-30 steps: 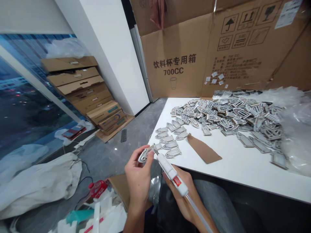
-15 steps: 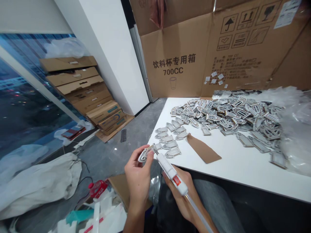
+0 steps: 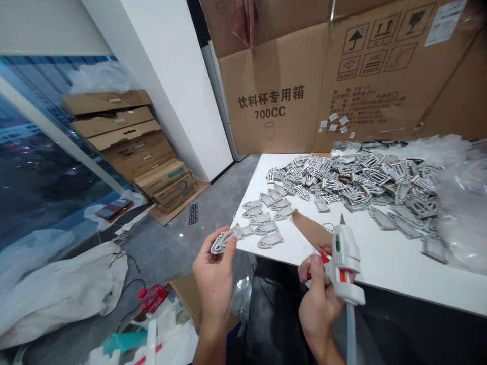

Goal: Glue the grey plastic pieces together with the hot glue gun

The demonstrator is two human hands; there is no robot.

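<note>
Piece (image 3: 221,242) pinched in left hand (image 3: 215,271); glue gun (image 3: 346,243) gripped in right hand (image 3: 318,301).
Scraps (image 3: 177,330) are held in a box (image 3: 186,291). Beside the table's (image 3: 380,266) near left corner, the piece, seemingly light and stiff, is best taken by its edges, thumb nearly closed. The gun, likely heavier, is best held clear of its tip (image 3: 342,219). The bag's (image 3: 464,213) contents cannot be told.

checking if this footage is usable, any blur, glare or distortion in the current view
Head view: even, soft light; glare on the plastic bag at right and a small bright spot on the floor; fine print on the big carton is blurred; pillar leans, a likely wide-angle effect.
</note>
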